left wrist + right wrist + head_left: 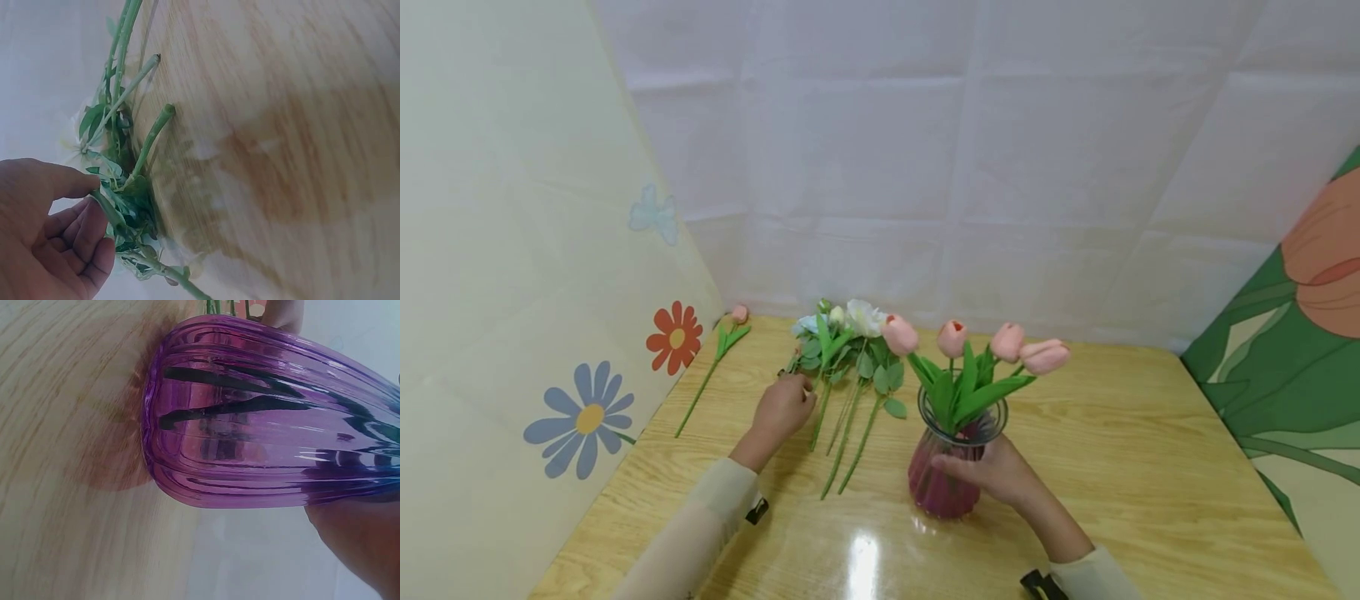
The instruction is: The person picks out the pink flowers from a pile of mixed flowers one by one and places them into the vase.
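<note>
My right hand [992, 471] grips a purple ribbed glass vase [943, 487] around its upper part, thumb across the front. Several pink tulips [952, 340] with green leaves stand in the vase, and dark stems [231, 412] show through its wall in the right wrist view. My left hand [784, 407] is at the left side of a bunch of flowers [857, 358] lying on the table. Seen from the left wrist, thumb and forefinger pinch a green leafy piece [111, 212] of that bunch; its bloom is hidden.
A single pink tulip [718, 354] lies at the table's left edge. White and pale blue blooms [865, 317] lie at the back, their stems [850, 450] pointing toward me. Cloth walls with printed flowers [589, 419] border the wooden table [1105, 475].
</note>
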`<state>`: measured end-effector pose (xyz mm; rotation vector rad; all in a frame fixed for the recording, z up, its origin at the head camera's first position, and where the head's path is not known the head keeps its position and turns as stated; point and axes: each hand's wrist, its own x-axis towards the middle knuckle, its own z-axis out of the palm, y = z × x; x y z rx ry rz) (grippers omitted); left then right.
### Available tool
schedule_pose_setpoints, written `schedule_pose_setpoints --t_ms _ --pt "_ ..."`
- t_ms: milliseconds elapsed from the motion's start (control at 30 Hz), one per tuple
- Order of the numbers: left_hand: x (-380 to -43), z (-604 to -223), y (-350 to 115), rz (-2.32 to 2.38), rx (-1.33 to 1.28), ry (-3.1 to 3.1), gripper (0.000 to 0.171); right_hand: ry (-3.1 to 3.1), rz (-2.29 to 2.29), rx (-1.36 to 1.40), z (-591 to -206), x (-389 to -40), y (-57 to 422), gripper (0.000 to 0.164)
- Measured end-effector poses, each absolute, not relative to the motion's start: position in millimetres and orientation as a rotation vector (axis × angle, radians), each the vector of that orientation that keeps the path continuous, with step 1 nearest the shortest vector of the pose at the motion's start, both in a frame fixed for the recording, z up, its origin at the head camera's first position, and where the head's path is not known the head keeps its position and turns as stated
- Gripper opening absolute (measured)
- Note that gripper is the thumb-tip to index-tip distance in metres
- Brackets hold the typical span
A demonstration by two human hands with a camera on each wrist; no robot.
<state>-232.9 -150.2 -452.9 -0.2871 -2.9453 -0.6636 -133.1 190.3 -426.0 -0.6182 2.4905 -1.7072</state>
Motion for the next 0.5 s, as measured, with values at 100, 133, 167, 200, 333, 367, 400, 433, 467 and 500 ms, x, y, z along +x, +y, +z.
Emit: schedule_pose_setpoints --t_ms 100,133,167,200,333,367,400,433,467,500 --pt "-232.6 -453.2 -149.8 -0.66 -0.297 -2.955 0.021 2.49 -1.71 -0.613 -425.8 -132.9 190.1 0.078" --pt "-232.4 -453.1 -149.7 -0.665 -0.297 -2.958 0.021 2.489 -1.713 -0.611 -425.7 -132.8 190.0 0.079" --pt "-231.9 -452.7 -149.7 -0.67 -0.295 -2.961 0.022 2.486 -1.716 -0.612 -425.7 -132.7 190.0 0.079" --pt "-231.6 -452.4 -149.9 -0.672 -0.294 -2.962 0.023 2.485 -1.718 -0.613 -425.7 -132.6 190.0 0.079" --pt "-230.9 -450.7 -151.9 -0.687 -0.267 -2.966 0.027 2.48 -1.724 -0.616 -425.7 -132.3 190.1 0.079" --pt "-231.0 -450.4 -152.9 -0.679 -0.264 -2.966 0.028 2.48 -1.724 -0.618 -425.7 -132.3 190.1 0.079" --pt "-231.3 -450.4 -154.1 -0.669 -0.259 -2.965 0.028 2.478 -1.725 -0.619 -425.6 -132.2 190.1 0.079" --pt "-231.7 -450.2 -155.6 -0.657 -0.257 -2.962 0.028 2.478 -1.726 -0.62 -425.6 -132.1 190.2 0.079" --pt "-232.0 -450.0 -157.1 -0.644 -0.253 -2.961 0.028 2.477 -1.727 -0.621 -425.6 -132.1 190.2 0.079" --pt "-232.2 -449.8 -158.6 -0.628 -0.251 -2.959 0.028 2.476 -1.727 -0.623 -425.4 -132.1 190.2 0.079"
